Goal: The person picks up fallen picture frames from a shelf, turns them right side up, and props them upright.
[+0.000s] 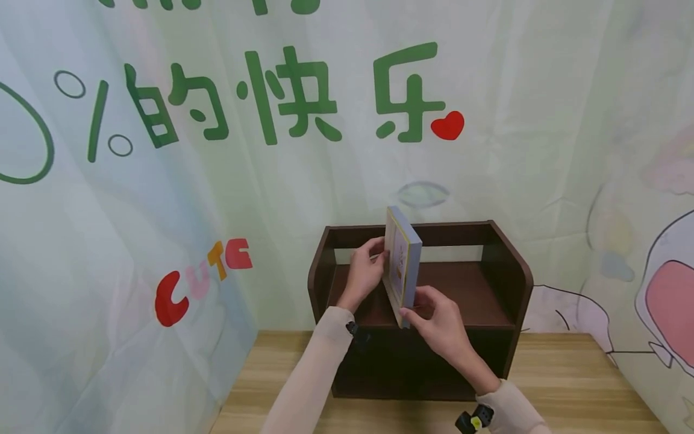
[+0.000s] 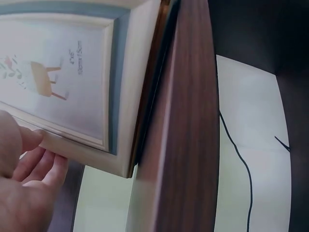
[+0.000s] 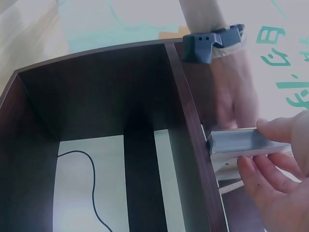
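Observation:
A picture frame (image 1: 402, 265) stands upright and edge-on over the top board of a dark brown shelf (image 1: 466, 295). In the left wrist view, the picture frame (image 2: 72, 87) has a cream border, a blue-grey inner band and a printed size insert. My left hand (image 1: 364, 271) pinches its far edge between thumb and fingers. My right hand (image 1: 441, 322) grips the near edge low down, by the shelf's front. From the right wrist view, the thumb of my right hand (image 3: 280, 164) lies on one side of the grey edge, fingertips on the other.
The shelf sits on a light wooden table (image 1: 564, 367) against a printed curtain (image 1: 515, 150) with green characters. Raised side walls and a back rail (image 1: 461, 234) bound its top. Below the board is an open compartment (image 3: 96, 96). A thin black cable (image 2: 241, 159) hangs behind it.

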The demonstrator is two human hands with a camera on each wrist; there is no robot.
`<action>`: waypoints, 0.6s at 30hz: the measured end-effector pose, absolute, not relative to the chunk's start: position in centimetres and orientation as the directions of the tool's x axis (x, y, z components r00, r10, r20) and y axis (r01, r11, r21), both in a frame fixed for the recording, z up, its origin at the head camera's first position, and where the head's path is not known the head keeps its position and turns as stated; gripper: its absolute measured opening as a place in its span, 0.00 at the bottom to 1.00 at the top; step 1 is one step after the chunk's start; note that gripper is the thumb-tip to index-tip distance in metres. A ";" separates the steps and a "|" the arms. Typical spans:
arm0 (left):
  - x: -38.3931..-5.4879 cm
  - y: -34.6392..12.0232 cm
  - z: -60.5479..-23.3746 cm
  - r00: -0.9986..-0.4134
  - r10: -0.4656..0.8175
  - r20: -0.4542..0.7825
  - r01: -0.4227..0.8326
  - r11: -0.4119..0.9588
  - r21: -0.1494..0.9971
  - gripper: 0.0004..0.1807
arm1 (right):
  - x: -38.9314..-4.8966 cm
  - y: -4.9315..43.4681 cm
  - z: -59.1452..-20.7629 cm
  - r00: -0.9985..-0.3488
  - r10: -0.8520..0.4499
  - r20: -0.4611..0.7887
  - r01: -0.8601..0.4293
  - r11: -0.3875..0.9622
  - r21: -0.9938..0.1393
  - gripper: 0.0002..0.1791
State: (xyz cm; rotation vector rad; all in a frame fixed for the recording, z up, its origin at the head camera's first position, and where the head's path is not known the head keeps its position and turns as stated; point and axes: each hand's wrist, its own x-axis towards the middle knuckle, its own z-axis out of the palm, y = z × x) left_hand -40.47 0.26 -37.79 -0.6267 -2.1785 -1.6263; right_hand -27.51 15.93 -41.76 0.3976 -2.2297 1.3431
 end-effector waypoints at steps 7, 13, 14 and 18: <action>-40.7 0.7 -37.9 -0.846 0.172 0.504 0.531 0.215 0.819 0.16 | -27.1 14.8 -41.4 -0.810 0.028 0.585 -0.490 0.514 -0.704 0.19; -40.8 0.9 -37.9 -0.834 0.206 0.511 0.547 0.198 0.813 0.17 | -26.9 14.4 -41.3 -0.796 0.046 0.604 -0.493 0.529 -0.690 0.19; -40.8 0.8 -37.9 -0.836 0.207 0.509 0.545 0.206 0.812 0.17 | -27.0 14.4 -41.4 -0.795 0.048 0.604 -0.492 0.530 -0.690 0.19; -40.3 0.4 -37.8 -0.844 0.184 0.504 0.536 0.262 0.803 0.17 | -27.1 14.3 -41.5 -0.797 0.044 0.602 -0.496 0.521 -0.695 0.19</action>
